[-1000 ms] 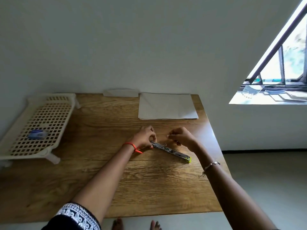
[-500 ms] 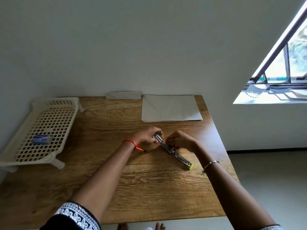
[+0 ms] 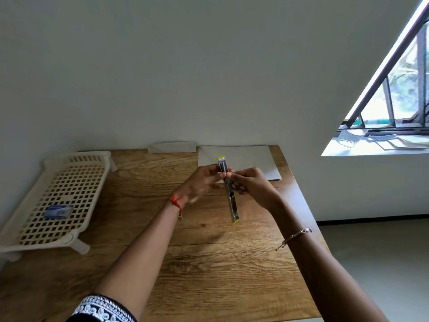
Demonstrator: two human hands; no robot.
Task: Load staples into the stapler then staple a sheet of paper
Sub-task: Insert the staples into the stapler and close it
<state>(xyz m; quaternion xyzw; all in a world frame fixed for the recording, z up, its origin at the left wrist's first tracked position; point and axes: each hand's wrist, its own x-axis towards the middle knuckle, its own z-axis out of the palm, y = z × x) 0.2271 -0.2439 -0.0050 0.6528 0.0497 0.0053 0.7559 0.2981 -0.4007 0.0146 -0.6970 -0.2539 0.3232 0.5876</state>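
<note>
A slim metal stapler (image 3: 232,205) with yellow-green ends is swung fully open into one long strip, held up above the wooden table (image 3: 209,263). My left hand (image 3: 199,184) pinches its upper part near the far yellow tip. Around the hinge in the middle, my right hand (image 3: 251,185) has its fingers closed. The lower arm hangs toward me. White sheets of paper (image 3: 253,159) lie flat at the table's far edge, partly behind my hands. A small blue staple box (image 3: 58,211) rests in the cream tray.
A cream perforated plastic tray (image 3: 46,231) on short legs stands at the table's left side. A small folded white paper (image 3: 171,147) lies against the wall. The table's right edge drops to the floor; a window sill is at the far right.
The stapler lay on the table a second ago. Both hands have lifted it and turned it from slanted to nearly upright, its arms spread open.
</note>
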